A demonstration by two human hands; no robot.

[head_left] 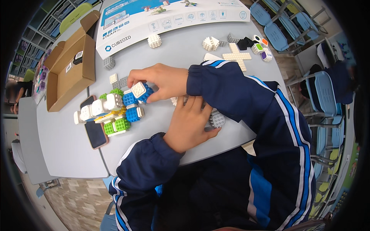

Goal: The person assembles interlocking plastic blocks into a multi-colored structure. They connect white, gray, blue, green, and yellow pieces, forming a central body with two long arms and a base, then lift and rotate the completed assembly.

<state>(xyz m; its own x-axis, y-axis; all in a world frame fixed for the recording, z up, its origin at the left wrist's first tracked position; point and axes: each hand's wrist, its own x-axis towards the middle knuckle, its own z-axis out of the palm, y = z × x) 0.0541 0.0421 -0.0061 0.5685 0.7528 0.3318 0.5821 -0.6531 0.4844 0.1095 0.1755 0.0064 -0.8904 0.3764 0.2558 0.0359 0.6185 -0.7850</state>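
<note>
My right hand (163, 81) reaches across to the left, its fingers and thumb closed round a blue building block with a white square cap (138, 90). That block sits against the upper right end of a built model (106, 109) of white, green, blue and yellow blocks; whether it is joined on, I cannot tell. Below it, my left hand (190, 125) lies with fingers stretched out, partly under the right sleeve. Around its fingers are white pieces, mostly hidden, and a grey block (218, 120) by the thumb. Nothing shows gripped in that hand.
A smartphone (96, 134) lies partly under the model. An opened cardboard box (73, 69) stands at left, and a large white-and-blue box (173, 21) at the back. Loose blocks include a white one (154, 41), a grey one (109, 62) and a cream cross-shaped piece (237, 56).
</note>
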